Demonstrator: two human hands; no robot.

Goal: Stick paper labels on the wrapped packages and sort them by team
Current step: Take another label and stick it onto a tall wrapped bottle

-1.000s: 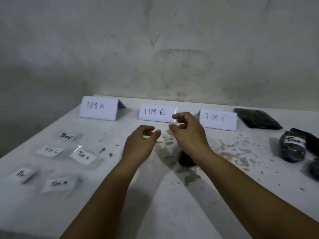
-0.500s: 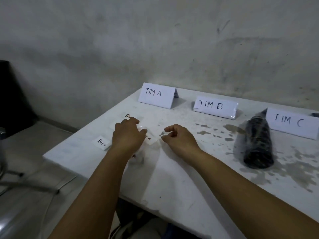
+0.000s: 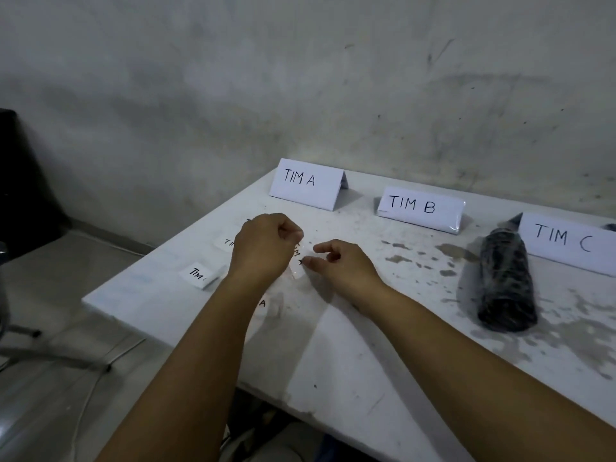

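Three tent cards stand along the far side of the white table (image 3: 366,378): TIM A (image 3: 305,183) on the left, TIM B (image 3: 418,208) in the middle, TIM C (image 3: 566,243) on the right. Only one wrapped package (image 3: 505,281) is fully in view, a dark roll lying just near of the TIM C card, long axis running near-to-far with its pointed end toward the wall.

Both hands are over at the left end, well apart from it. The left hand (image 3: 263,248) is curled up, fingertips pinching what looks like a taped paper label (image 3: 297,261) (you can just read bits of black lettering on it). The right hand (image 3: 343,265) is right beside it, thumb and forefinger pinched on the same slip's right edge, I think; hard to be sure.

So the package lies off to the right of both hands, and the right hand is the nearer one. My guess is the label has to travel right and land across that roll's side.

Loose labels I can count on the table: three partly visible ones, a TIM slip (image 3: 200,273) at the left edge, another (image 3: 226,243) farther back, and one ending in A (image 3: 266,303) poking out under the left wrist.
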